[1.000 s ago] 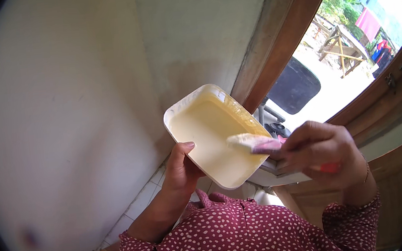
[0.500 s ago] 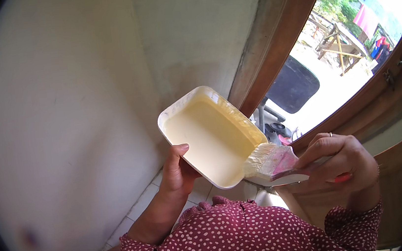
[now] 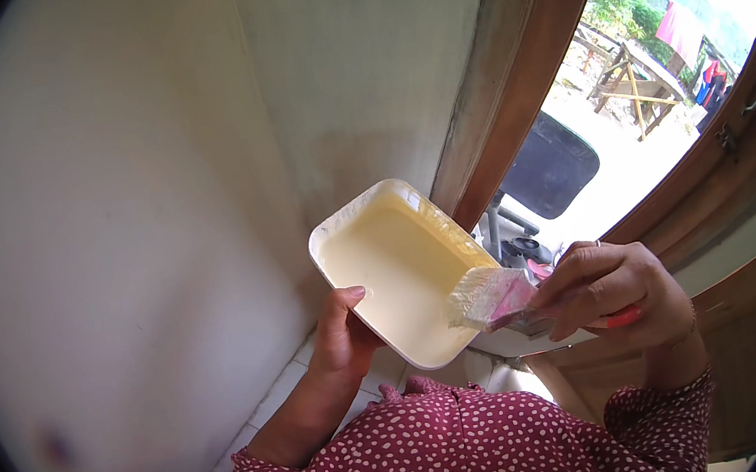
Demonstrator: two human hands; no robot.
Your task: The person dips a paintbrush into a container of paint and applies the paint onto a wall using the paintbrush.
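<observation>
A white rectangular tub (image 3: 322, 233) of cream-coloured paint (image 3: 391, 267) is tilted a little in front of me. My left hand (image 3: 344, 331) grips its near left side, the thumb over the rim and the fingers hidden beneath. On the right, my right hand (image 3: 613, 293) is closed round the handle of a wide paintbrush (image 3: 501, 296), which shows pink on its ferrule and red near the handle's end. Cream paint coats the bristles. They are over the tub's near right corner; I cannot tell whether they touch the paint.
Pale walls (image 3: 143, 216) meet in a corner ahead and to the left. A brown wooden door frame (image 3: 521, 98) rises at the right, with a dark chair (image 3: 549, 165) beyond it outside. A wooden door (image 3: 718, 188) with a metal handle stands at the far right, above a tiled floor (image 3: 275, 397).
The tub and my left hand appear slightly lower in view. My right hand has moved left and up a little, bringing the brush bristles farther over the tub.
</observation>
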